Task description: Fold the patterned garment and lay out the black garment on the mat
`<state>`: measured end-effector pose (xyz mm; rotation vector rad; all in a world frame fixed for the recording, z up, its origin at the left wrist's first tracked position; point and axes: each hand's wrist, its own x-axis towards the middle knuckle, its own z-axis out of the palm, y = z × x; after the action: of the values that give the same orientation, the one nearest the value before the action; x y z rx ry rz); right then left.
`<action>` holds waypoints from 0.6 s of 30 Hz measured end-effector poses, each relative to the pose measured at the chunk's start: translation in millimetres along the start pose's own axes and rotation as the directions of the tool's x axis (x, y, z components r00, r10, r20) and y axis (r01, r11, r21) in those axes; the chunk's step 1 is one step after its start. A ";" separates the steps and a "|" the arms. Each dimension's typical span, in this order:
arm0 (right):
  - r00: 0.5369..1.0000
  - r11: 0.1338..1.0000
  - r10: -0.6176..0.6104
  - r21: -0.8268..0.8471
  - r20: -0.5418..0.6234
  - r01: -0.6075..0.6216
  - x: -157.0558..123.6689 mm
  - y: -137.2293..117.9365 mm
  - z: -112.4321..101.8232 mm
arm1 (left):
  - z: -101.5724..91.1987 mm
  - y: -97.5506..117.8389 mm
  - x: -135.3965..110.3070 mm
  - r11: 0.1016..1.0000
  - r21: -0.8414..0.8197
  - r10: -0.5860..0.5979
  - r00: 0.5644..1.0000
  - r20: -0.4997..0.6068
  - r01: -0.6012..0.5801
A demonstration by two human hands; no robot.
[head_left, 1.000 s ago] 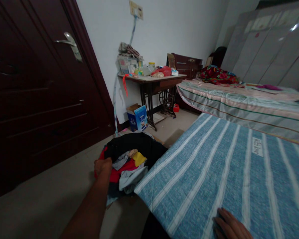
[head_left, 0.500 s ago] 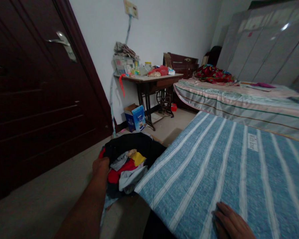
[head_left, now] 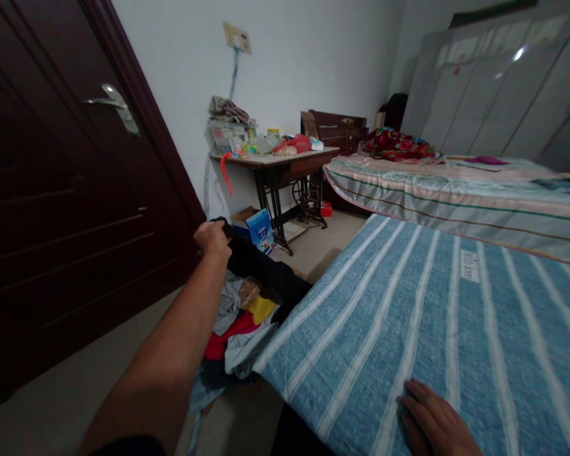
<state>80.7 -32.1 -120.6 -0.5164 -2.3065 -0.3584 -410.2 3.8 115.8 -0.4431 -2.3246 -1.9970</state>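
Observation:
My left hand (head_left: 213,239) is closed on a black garment (head_left: 261,269) and holds it up above a pile of mixed clothes (head_left: 237,329) on the floor beside the bed. The pile shows red, yellow and grey pieces. My right hand (head_left: 434,423) lies flat with its fingers apart on the blue striped mattress (head_left: 432,316), near its front edge.
A dark wooden door (head_left: 61,190) stands at the left. A cluttered sewing table (head_left: 278,158) is against the far wall, with a blue carton (head_left: 259,229) on the floor by it. A second bed (head_left: 456,190) and a pale wardrobe (head_left: 503,82) lie beyond.
My left hand has gripped the black garment and lifted it up from the pile. My right hand has stayed on the mattress.

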 end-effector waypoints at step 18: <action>0.675 0.460 0.724 0.631 0.140 -0.625 190.0 4.9 17.2 | 39.2 217.7 -351.7 0.777 -0.621 0.625 -0.254 0.738 0.103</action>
<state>-50.9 28.1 3.7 -0.9503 -1.7017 0.7571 -14.3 4.4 241.8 -3.3776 -1.1296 -1.9357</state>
